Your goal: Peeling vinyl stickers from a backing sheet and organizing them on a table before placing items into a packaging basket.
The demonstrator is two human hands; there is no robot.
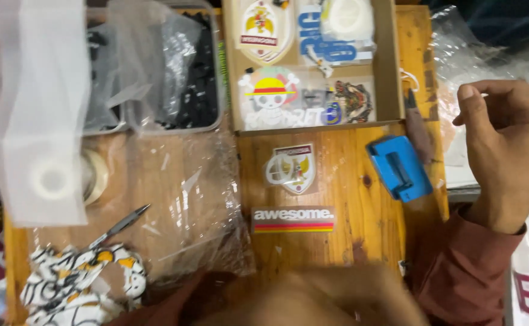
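My right hand (506, 142) is raised over the table's right edge in a dark red sleeve. Its fingers are loosely curled, the thumb stands apart, and I see nothing in it. The nearest thing is a blue hole punch (399, 168) on the wooden table (361, 241), to the hand's left. My left hand (313, 299) is a blurred shape at the bottom centre, and its fingers cannot be made out. Just beyond it lie a rectangular striped sticker (293, 219) and a shield-shaped sticker (291, 168).
A shallow cardboard box (391, 72) of stickers sits at the back. Grey bins (174, 72) holding black parts stand at the back left, under clear plastic bags (186, 199). A pen (119, 226), a tape roll (95, 175) and a patterned bundle (77, 284) lie at the left.
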